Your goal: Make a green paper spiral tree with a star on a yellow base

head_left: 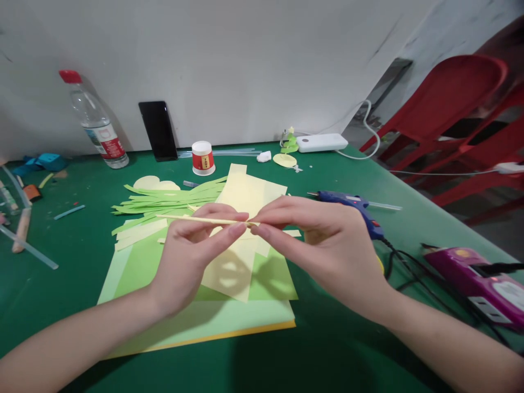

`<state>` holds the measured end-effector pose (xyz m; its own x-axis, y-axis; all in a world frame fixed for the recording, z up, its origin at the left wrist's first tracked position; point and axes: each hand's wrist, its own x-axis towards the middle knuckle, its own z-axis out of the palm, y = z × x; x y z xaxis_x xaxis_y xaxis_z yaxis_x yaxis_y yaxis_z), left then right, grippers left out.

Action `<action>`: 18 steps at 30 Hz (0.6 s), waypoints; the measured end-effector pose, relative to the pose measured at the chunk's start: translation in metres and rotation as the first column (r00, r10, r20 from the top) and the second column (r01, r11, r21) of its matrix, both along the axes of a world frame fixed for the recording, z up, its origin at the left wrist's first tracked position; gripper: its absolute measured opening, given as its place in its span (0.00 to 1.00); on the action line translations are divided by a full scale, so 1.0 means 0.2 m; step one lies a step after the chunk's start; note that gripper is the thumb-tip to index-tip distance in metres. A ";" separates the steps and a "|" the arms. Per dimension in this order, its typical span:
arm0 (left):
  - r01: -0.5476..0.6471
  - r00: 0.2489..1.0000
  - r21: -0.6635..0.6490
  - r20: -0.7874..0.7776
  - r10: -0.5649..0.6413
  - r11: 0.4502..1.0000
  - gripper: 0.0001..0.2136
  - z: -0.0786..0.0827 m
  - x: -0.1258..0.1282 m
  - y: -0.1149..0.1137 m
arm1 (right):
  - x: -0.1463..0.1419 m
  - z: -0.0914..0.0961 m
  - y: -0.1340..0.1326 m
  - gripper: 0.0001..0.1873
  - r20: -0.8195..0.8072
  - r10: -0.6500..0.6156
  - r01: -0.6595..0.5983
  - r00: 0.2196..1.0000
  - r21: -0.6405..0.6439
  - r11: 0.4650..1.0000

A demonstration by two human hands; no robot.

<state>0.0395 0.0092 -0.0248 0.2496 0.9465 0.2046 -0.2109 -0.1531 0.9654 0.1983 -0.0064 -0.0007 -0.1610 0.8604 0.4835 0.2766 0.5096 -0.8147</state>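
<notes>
A thin pale yellow paper strip (196, 219) stretches across both hands, seen nearly edge-on. My left hand (196, 245) is closed in a pinch on it, with the strip's long end sticking out to the left. Thumb and index finger of my right hand (319, 240) pinch the strip's right end, where a small curled bit shows between the fingertips. The two hands almost touch. Beneath them lie cream paper pieces (233, 273), green sheets (139, 267) and a bundle of narrow green paper strips (164, 201).
A blue glue gun (347, 200) and a purple power strip (478, 278) with cables lie right. Toward the wall stand a water bottle (100, 125), a black phone (159, 131), a paper cup (203, 158) and a small green paper tree (290, 143). Glue sticks (30, 248) lie left.
</notes>
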 end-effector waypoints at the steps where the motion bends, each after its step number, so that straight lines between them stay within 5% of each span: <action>1: -0.006 1.000 0.015 0.007 0.006 1.000 0.07 0.00 0.00 0.00 | 0.00 0.01 0.00 0.07 -0.005 0.010 -0.010 1.000 -0.033 0.999; 11: 0.058 0.997 0.094 0.051 -0.063 0.994 0.06 0.00 -0.01 0.02 | 0.02 0.03 0.01 0.04 -0.111 0.109 -0.139 0.988 -0.316 0.939; 18: 0.037 0.999 0.184 -0.020 -0.033 0.982 0.07 -0.01 -0.02 0.02 | 0.02 0.03 0.01 0.06 -0.205 0.114 -0.180 0.972 -0.341 0.923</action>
<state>0.0348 0.0136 -0.0258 0.2867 0.8836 0.3703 -0.2037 -0.3215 0.9248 0.2027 -0.0044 0.0044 -0.2390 0.9537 0.1828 0.0552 0.2013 -0.9780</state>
